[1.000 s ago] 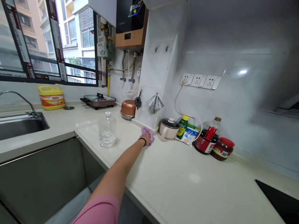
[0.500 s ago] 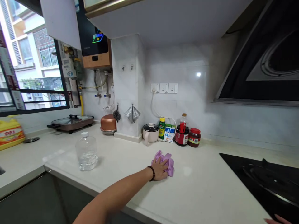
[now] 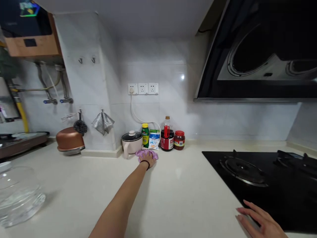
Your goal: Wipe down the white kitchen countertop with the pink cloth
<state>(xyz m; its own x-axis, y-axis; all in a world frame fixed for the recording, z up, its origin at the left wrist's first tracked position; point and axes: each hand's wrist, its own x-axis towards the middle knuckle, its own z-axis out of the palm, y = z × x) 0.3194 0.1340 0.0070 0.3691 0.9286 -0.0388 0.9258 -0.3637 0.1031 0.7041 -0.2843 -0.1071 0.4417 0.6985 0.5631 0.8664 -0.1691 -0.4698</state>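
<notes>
Pale glossy countertop [image 3: 173,195]: the left hand [image 3: 150,160], grip unclear, has brought crumpled purple cloth [image 3: 141,153] beside a lidded pink pot [image 3: 133,146], so contact reaches farther back; right hand [image 3: 263,223], fingers apart.

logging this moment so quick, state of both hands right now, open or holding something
Left hand: on top of the purple cloth, grip unclear.
Right hand: open, by the black cooktop.

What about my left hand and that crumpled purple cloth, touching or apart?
Touching: the head view shows the left hand lying directly on the purple cloth.
</notes>
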